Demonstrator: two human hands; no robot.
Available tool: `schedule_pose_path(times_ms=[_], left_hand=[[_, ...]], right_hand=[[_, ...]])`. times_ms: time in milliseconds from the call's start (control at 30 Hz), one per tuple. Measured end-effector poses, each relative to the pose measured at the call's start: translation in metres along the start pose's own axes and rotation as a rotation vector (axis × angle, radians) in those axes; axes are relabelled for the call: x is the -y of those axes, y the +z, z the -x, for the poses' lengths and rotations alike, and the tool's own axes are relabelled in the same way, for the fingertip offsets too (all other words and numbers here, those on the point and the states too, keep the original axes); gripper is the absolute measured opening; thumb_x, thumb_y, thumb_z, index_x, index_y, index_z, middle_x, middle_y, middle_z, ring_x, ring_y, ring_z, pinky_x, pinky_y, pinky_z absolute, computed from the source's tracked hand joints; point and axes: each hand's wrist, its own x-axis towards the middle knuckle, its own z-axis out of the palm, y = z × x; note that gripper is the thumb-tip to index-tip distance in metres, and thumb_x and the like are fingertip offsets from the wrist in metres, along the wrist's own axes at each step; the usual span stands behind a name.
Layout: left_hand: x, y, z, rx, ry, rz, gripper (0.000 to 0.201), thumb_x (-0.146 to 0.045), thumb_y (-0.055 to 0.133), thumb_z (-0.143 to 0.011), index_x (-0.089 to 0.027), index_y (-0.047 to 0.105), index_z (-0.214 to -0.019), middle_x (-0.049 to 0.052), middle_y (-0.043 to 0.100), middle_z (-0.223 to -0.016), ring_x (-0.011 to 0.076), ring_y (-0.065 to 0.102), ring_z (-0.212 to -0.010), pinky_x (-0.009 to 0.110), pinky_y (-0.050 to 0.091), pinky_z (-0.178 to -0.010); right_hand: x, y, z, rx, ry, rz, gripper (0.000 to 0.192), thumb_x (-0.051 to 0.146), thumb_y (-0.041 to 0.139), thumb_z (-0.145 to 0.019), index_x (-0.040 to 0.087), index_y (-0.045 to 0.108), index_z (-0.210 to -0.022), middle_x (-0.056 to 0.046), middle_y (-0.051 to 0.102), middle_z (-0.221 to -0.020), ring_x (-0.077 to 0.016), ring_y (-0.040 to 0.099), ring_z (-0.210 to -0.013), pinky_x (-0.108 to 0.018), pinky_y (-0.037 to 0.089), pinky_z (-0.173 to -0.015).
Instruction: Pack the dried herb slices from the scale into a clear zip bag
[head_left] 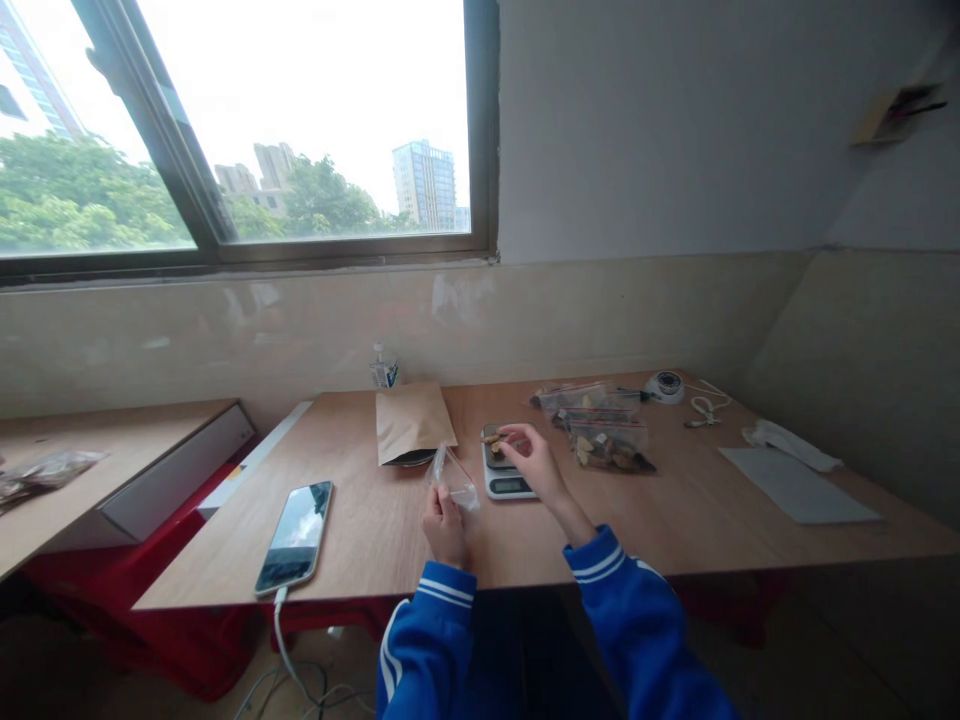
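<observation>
My left hand (444,522) is closed on a clear zip bag (459,482) with a red seal line, tilted above the table. Over a small white kitchen scale (510,488), my right hand (537,460) curls its thumb and forefinger around a tan dried piece (493,440). It is too small to tell its exact kind, and whether it still touches the scale's plate is unclear. The scale's display is dark and unreadable from here. Just behind the clear bag lies a brown kraft pouch (414,422), its dark mouth facing me.
Several filled zip bags (609,443) of dried pieces lie right of the scale. A phone (296,535) on a cable rests at left. A white dome camera (666,387), a bottle (384,368) and a white sheet (799,487) are farther out.
</observation>
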Motion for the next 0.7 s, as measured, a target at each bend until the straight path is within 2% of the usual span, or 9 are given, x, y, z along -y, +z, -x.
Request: schedule_pose_path(times_ms=[67, 133, 200, 300, 367, 433, 567, 700], left_hand=[[-0.003, 0.000, 0.001, -0.006, -0.019, 0.021, 0.038, -0.050, 0.043, -0.083, -0.021, 0.039, -0.059, -0.008, 0.034, -0.042, 0.0074, 0.031, -0.038, 0.021, 0.025, -0.039], [-0.005, -0.001, 0.003, -0.018, -0.032, 0.044, 0.039, -0.050, 0.044, -0.083, -0.021, 0.038, -0.059, -0.008, 0.032, -0.042, 0.0072, 0.030, -0.038, 0.020, 0.025, -0.039], [-0.005, 0.000, 0.003, -0.026, -0.037, 0.058, 0.039, -0.051, 0.043, -0.083, -0.021, 0.038, -0.059, -0.008, 0.031, -0.042, 0.0072, 0.029, -0.038, 0.020, 0.024, -0.038], [-0.001, 0.001, 0.002, -0.013, -0.037, 0.066, 0.039, -0.051, 0.042, -0.083, -0.021, 0.038, -0.059, -0.008, 0.031, -0.042, 0.0073, 0.029, -0.038, 0.021, 0.023, -0.039], [0.001, 0.002, 0.001, 0.006, -0.031, 0.065, 0.039, -0.051, 0.042, -0.084, -0.021, 0.038, -0.059, -0.008, 0.032, -0.043, 0.0073, 0.030, -0.039, 0.021, 0.024, -0.040], [0.002, 0.002, 0.000, 0.018, -0.019, 0.050, 0.038, -0.049, 0.043, -0.084, -0.020, 0.039, -0.060, -0.008, 0.034, -0.045, 0.0072, 0.031, -0.040, 0.021, 0.025, -0.041], [0.002, 0.001, -0.001, 0.015, -0.017, 0.041, 0.037, -0.048, 0.043, -0.084, -0.020, 0.041, -0.060, -0.007, 0.035, -0.046, 0.0074, 0.032, -0.041, 0.021, 0.026, -0.042], [0.001, 0.001, 0.000, 0.012, -0.044, 0.059, 0.039, -0.051, 0.043, -0.084, -0.021, 0.040, -0.060, -0.008, 0.033, -0.044, 0.0076, 0.031, -0.040, 0.021, 0.025, -0.041]], right_hand=[[0.015, 0.018, -0.002, 0.136, -0.098, 0.033, 0.023, 0.027, 0.055, -0.079, 0.020, 0.062, -0.100, -0.003, 0.062, -0.090, -0.0140, 0.058, -0.072, -0.029, 0.049, -0.070], [0.010, 0.026, -0.002, 0.166, -0.175, 0.146, 0.020, 0.024, 0.051, -0.082, 0.021, 0.063, -0.097, -0.004, 0.060, -0.094, -0.0162, 0.057, -0.082, -0.033, 0.048, -0.079], [-0.012, 0.023, -0.002, 0.087, -0.190, 0.294, 0.022, 0.020, 0.047, -0.083, 0.021, 0.063, -0.096, -0.007, 0.059, -0.098, -0.0202, 0.055, -0.094, -0.038, 0.045, -0.087], [-0.056, 0.009, -0.004, -0.042, -0.117, 0.513, 0.031, 0.013, 0.046, -0.078, 0.017, 0.062, -0.104, -0.012, 0.056, -0.112, -0.0257, 0.050, -0.108, -0.045, 0.040, -0.094], [-0.079, -0.001, -0.005, -0.015, -0.078, 0.611, 0.031, 0.014, 0.047, -0.078, 0.016, 0.062, -0.105, -0.014, 0.056, -0.114, -0.0274, 0.051, -0.107, -0.046, 0.040, -0.093], [-0.092, -0.009, -0.007, 0.056, -0.088, 0.655, 0.026, 0.017, 0.047, -0.080, 0.017, 0.064, -0.101, -0.013, 0.061, -0.107, -0.0262, 0.054, -0.101, -0.043, 0.043, -0.088], [-0.094, -0.019, -0.009, 0.090, -0.106, 0.714, 0.021, 0.019, 0.047, -0.082, 0.020, 0.067, -0.087, -0.008, 0.065, -0.091, -0.0239, 0.056, -0.089, -0.038, 0.043, -0.080], [-0.074, -0.015, -0.008, -0.071, -0.039, 0.669, 0.022, 0.025, 0.047, -0.082, 0.018, 0.068, -0.084, -0.010, 0.066, -0.087, -0.0250, 0.057, -0.084, -0.038, 0.043, -0.077]])
